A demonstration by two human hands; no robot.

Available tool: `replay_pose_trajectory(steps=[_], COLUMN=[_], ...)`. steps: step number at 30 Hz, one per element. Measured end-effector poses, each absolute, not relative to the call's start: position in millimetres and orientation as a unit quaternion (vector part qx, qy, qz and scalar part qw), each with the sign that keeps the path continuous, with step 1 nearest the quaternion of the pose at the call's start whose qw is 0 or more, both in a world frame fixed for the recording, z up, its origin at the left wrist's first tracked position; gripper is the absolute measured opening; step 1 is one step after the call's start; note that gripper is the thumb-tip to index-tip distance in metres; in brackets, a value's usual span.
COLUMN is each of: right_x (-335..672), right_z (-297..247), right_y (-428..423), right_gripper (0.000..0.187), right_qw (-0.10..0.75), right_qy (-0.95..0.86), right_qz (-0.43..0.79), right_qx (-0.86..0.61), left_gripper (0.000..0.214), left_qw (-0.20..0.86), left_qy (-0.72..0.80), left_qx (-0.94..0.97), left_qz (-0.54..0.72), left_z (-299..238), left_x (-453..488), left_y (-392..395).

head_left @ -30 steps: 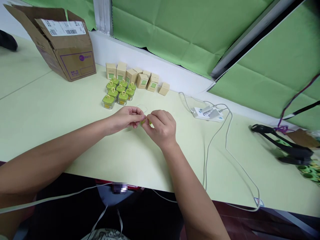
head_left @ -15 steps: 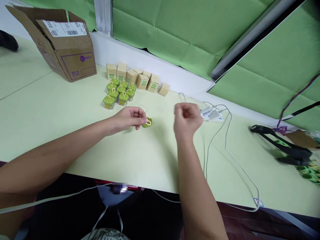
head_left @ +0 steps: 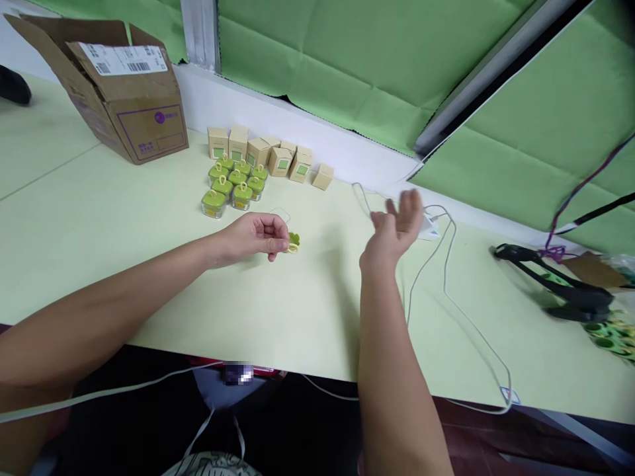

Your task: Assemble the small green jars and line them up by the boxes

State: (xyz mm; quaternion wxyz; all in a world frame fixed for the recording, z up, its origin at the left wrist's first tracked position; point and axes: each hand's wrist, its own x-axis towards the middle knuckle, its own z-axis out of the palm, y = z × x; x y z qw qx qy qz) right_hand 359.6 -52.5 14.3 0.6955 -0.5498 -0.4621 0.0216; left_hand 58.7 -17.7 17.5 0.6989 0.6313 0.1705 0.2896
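My left hand [head_left: 256, 236] rests on the pale green table [head_left: 99, 225], fingers curled, pinching a small green lid with a yellow loop [head_left: 294, 242] at its fingertips. My right hand [head_left: 397, 228] is raised above the table to the right, fingers stretched out and empty, near the white cables [head_left: 449, 277]. Behind my left hand stand several small clear jars with green lids [head_left: 233, 185] and a row of small tan cartons [head_left: 270, 155].
An open cardboard box [head_left: 124, 92] sits at the back left. A white power adapter [head_left: 429, 228] lies behind my right hand. A black strap [head_left: 555, 284] and green parts [head_left: 608, 334] lie at the far right. Green paper [head_left: 347, 59] covers the wall.
My right hand left the green lid, moved right and up, and opened its fingers. My left hand stayed with the lid.
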Motion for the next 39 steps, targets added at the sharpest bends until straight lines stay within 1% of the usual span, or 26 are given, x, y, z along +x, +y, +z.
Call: replay_pose_trajectory(steps=[1, 3, 5, 7, 12, 19, 23, 25, 27, 29, 30, 31, 32, 33, 34, 36, 38, 39], right_x=[342, 307, 279, 261, 252, 255, 243, 247, 273, 326, 361, 397, 434, 466, 493, 523, 521, 509], right_z=[18, 23, 27, 27, 18, 13, 12, 12, 15, 18, 21, 22, 24, 24, 24, 21, 17, 15], right_y=[-55, -64, -75, -82, -81, -79, -82, -76, -66, -56, -53, -54, -58, -64, -71, -83, -84, -80], right_gripper=[0.032, 0.019, 0.013, 0.008, 0.012, 0.012, 0.014, 0.011, 0.006, 0.006, 0.011, 0.021, 0.037, 0.049, 0.055, 0.054, 0.043, 0.035], right_qw=[0.693, 0.644, 0.567, 0.526, 0.491, 0.437, 0.467, 0.498, 0.565, 0.676, 0.722, 0.763, 0.784, 0.789, 0.791, 0.794, 0.8, 0.801], right_qy=[-0.484, -0.573, -0.689, -0.741, -0.764, -0.761, -0.737, -0.709, -0.636, -0.5, -0.43, -0.357, -0.296, -0.263, -0.244, -0.18, -0.148, -0.148], right_qz=[0.018, 0.014, -0.008, -0.039, -0.101, -0.084, -0.071, -0.03, 0.03, 0.075, 0.086, 0.089, 0.101, 0.097, 0.094, 0.102, 0.09, 0.081], right_qx=[-0.535, -0.507, -0.451, -0.415, -0.406, -0.473, -0.483, -0.498, -0.524, -0.537, -0.535, -0.532, -0.537, -0.546, -0.553, -0.572, -0.575, -0.574], left_gripper=[0.04, 0.04, 0.04, 0.04, 0.043, 0.039, 0.039, 0.037, 0.032, 0.024, 0.018, 0.011, 0.005, 0.004, 0.007, 0.009, 0.01, 0.01], left_qw=[0.7, 0.7, 0.696, 0.687, 0.668, 0.643, 0.639, 0.638, 0.632, 0.622, 0.614, 0.606, 0.599, 0.593, 0.588, 0.587, 0.592, 0.595], left_qy=[0.171, 0.177, 0.189, 0.204, 0.236, 0.266, 0.267, 0.271, 0.284, 0.29, 0.291, 0.291, 0.29, 0.292, 0.296, 0.308, 0.315, 0.315], left_qx=[0.629, 0.622, 0.613, 0.607, 0.608, 0.623, 0.626, 0.627, 0.626, 0.63, 0.639, 0.652, 0.665, 0.676, 0.685, 0.688, 0.681, 0.676], left_qz=[0.292, 0.304, 0.323, 0.344, 0.358, 0.358, 0.357, 0.356, 0.36, 0.363, 0.36, 0.351, 0.339, 0.326, 0.312, 0.295, 0.294, 0.299], left_z=[17, 16, 16, 15, 14, 17, 21, 21, 21, 20, 20, 19, 19, 20, 20, 21, 20, 20], left_x=[58, 58, 58, 59, 61, 64, 67, 68, 67, 66, 65, 64, 64, 63, 63, 63, 64, 63], left_y=[-17, -15, -13, -11, -9, -15, -22, -23, -22, -21, -20, -20, -20, -21, -22, -25, -26, -26])
